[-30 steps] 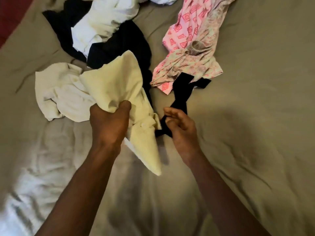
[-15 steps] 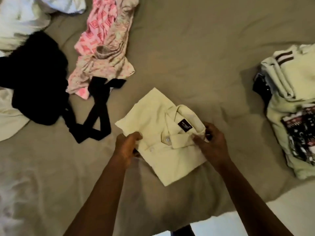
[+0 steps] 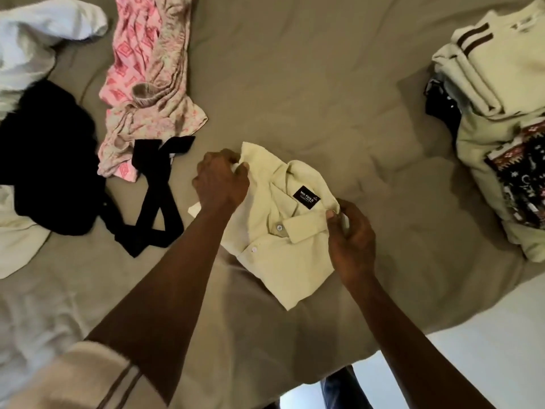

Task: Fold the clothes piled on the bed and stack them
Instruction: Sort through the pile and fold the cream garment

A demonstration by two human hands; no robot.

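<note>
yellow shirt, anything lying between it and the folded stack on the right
Nothing visible does. Only bare bed sheet lies between the yellow shirt, gripped by the left hand and right hand, and the folded stack. The pink garment and black garment lie left of it.

Just a bed (image 3: 295, 349) under a wrinkly taupe sheet (image 3: 295, 69), filling nearly everything. Bit of pale floor (image 3: 472, 364) at near right. Dim light.

A black label (image 3: 306, 197) inside the yellow shirt (image 3: 283, 255) collar reads "NO FUSS".
</note>
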